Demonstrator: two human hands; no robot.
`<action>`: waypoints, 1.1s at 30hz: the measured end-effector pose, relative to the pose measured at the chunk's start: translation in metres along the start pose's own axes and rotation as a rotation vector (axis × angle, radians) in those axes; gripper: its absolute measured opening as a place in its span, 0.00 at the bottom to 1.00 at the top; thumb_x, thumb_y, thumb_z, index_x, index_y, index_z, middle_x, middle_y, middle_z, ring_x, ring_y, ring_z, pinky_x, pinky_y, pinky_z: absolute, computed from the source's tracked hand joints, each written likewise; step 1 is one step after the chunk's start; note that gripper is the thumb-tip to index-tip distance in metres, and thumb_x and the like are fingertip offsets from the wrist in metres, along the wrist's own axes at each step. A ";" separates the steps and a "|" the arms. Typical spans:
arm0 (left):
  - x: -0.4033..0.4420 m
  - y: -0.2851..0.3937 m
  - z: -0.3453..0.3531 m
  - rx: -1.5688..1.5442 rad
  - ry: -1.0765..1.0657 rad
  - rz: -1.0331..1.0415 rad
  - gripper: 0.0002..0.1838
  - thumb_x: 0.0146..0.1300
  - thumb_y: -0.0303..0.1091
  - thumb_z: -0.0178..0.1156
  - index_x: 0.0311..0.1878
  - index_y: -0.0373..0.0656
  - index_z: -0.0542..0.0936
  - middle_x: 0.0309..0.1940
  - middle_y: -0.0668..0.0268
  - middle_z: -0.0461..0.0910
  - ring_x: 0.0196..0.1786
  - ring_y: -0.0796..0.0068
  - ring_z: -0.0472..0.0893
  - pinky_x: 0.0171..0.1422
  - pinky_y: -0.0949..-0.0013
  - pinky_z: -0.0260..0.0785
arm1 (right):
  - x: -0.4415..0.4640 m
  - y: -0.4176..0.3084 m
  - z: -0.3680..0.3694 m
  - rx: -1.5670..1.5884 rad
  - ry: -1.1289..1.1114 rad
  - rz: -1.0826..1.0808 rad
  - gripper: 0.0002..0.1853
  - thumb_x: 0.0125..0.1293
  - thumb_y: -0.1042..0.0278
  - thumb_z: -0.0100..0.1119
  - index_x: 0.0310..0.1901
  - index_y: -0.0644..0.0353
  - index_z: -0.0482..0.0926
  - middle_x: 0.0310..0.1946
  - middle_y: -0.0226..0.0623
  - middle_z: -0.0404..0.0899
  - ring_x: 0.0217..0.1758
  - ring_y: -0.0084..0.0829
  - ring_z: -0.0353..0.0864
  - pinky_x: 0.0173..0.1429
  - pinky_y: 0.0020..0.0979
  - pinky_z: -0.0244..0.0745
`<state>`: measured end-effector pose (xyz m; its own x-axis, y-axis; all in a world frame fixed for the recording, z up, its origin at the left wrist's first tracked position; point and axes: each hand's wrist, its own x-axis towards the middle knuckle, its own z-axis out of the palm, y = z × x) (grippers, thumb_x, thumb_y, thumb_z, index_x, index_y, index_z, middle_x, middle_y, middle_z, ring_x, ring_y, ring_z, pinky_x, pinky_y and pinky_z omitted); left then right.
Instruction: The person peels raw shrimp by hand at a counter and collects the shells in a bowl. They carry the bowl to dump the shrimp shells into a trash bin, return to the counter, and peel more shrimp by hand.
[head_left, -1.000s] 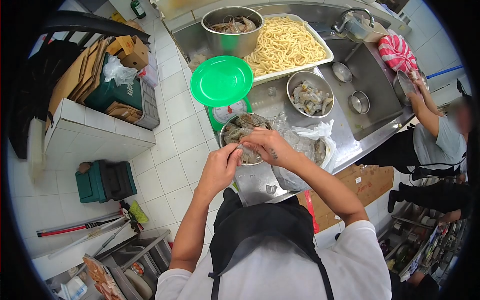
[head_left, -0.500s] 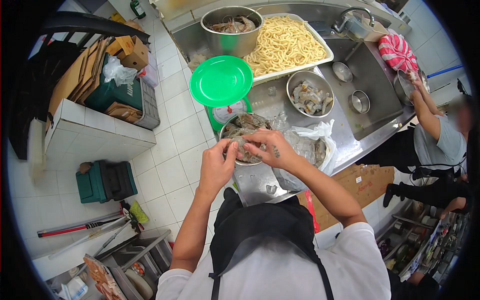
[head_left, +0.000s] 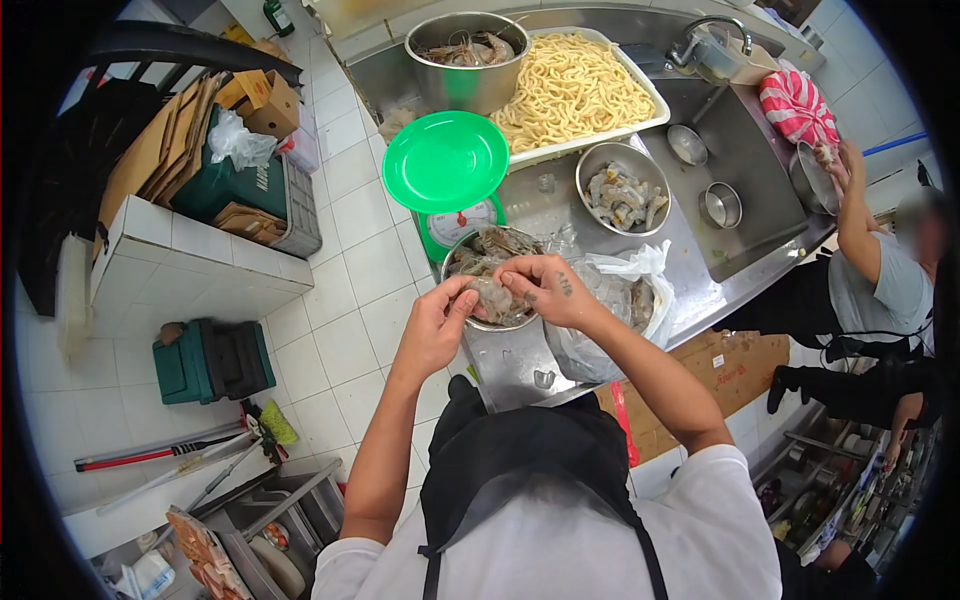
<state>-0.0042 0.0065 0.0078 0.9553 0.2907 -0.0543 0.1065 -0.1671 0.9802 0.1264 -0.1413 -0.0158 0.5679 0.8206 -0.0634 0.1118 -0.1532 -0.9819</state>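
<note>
A person's left hand [head_left: 432, 322] and right hand [head_left: 548, 290], close together, pinch a translucent grey shrimp [head_left: 490, 297] between their fingertips over a round silver metal bowl [head_left: 512, 326] holding a brownish-grey shrimp heap [head_left: 492, 247].

Working kitchen, evidently commercial: the stainless-steel bench [head_left: 500, 372] has a built-in sink [head_left: 755, 200] and tap [head_left: 711, 27] and carries a dial scale [head_left: 462, 222], a large tray [head_left: 655, 116] of thick noodles [head_left: 580, 90] and metal bowls [head_left: 610, 155] of shrimp [head_left: 625, 190]. White floor tiles [head_left: 335, 340] at left, a near black apron [head_left: 525, 445] and a second worker [head_left: 882, 290] at right further indicate the setting.
</note>
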 end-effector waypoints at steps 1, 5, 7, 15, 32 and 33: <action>0.001 -0.005 0.000 -0.028 -0.007 0.001 0.13 0.70 0.34 0.51 0.42 0.32 0.77 0.26 0.66 0.80 0.33 0.81 0.78 0.40 0.74 0.70 | 0.001 0.002 -0.003 0.072 -0.053 0.012 0.10 0.67 0.71 0.53 0.42 0.68 0.80 0.27 0.29 0.79 0.32 0.19 0.74 0.36 0.25 0.71; 0.002 -0.003 -0.002 0.033 -0.001 -0.068 0.13 0.70 0.34 0.51 0.43 0.32 0.78 0.26 0.66 0.80 0.32 0.81 0.77 0.40 0.74 0.69 | -0.003 -0.008 -0.006 -0.022 -0.023 -0.070 0.12 0.66 0.68 0.57 0.45 0.67 0.81 0.28 0.32 0.80 0.31 0.21 0.75 0.37 0.26 0.71; 0.003 -0.003 -0.002 0.054 0.010 -0.061 0.13 0.70 0.35 0.51 0.43 0.32 0.78 0.26 0.66 0.80 0.32 0.81 0.77 0.39 0.75 0.69 | -0.006 -0.017 -0.005 -0.146 -0.025 -0.129 0.12 0.65 0.68 0.58 0.45 0.67 0.81 0.28 0.35 0.81 0.30 0.24 0.76 0.38 0.27 0.71; 0.003 0.004 -0.005 0.080 0.012 -0.016 0.15 0.70 0.36 0.51 0.41 0.32 0.78 0.26 0.65 0.81 0.31 0.81 0.77 0.38 0.74 0.69 | -0.004 -0.012 -0.006 -0.296 -0.031 -0.235 0.12 0.59 0.70 0.62 0.43 0.65 0.82 0.29 0.43 0.81 0.30 0.34 0.79 0.36 0.32 0.73; 0.008 -0.014 -0.008 0.127 -0.066 -0.050 0.13 0.69 0.35 0.51 0.44 0.35 0.78 0.23 0.66 0.77 0.32 0.80 0.75 0.39 0.73 0.68 | -0.005 -0.005 -0.010 -0.189 -0.044 -0.327 0.17 0.59 0.69 0.62 0.51 0.60 0.79 0.34 0.41 0.81 0.38 0.28 0.78 0.42 0.33 0.72; 0.008 -0.010 -0.007 0.127 -0.070 -0.049 0.13 0.69 0.35 0.51 0.44 0.35 0.78 0.23 0.66 0.77 0.32 0.80 0.75 0.39 0.73 0.68 | -0.004 -0.006 -0.009 -0.190 -0.040 -0.326 0.17 0.59 0.69 0.62 0.51 0.60 0.79 0.34 0.41 0.81 0.38 0.28 0.78 0.42 0.33 0.72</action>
<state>0.0007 0.0167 -0.0016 0.9644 0.2361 -0.1190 0.1834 -0.2735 0.9442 0.1305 -0.1487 -0.0077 0.4459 0.8632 0.2367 0.4328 0.0235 -0.9012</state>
